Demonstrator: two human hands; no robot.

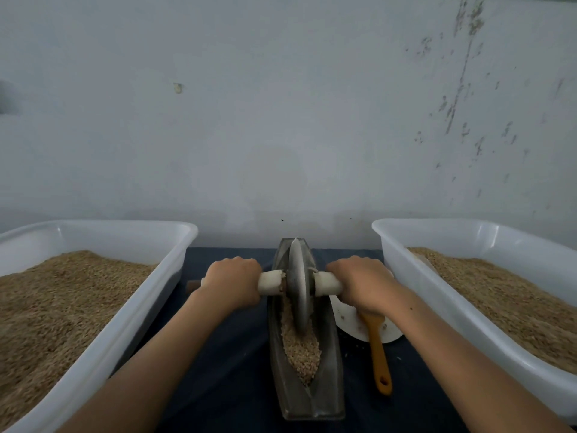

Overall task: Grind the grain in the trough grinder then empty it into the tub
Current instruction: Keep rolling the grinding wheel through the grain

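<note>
You look through a single head-worn camera, aimed forward and slightly down across the dark-covered bench (231, 354) toward the pale wall (281, 120) behind its far edge. The wide lens sits close: your forearms enter from the bottom corners, the bench's near edge falls outside the frame, and the wall fills the upper half. No second view overlaps it.

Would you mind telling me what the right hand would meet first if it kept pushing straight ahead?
Probably the wall: the right hand points forward beside the tub, with nothing visible between, though depth is unclear.
</note>
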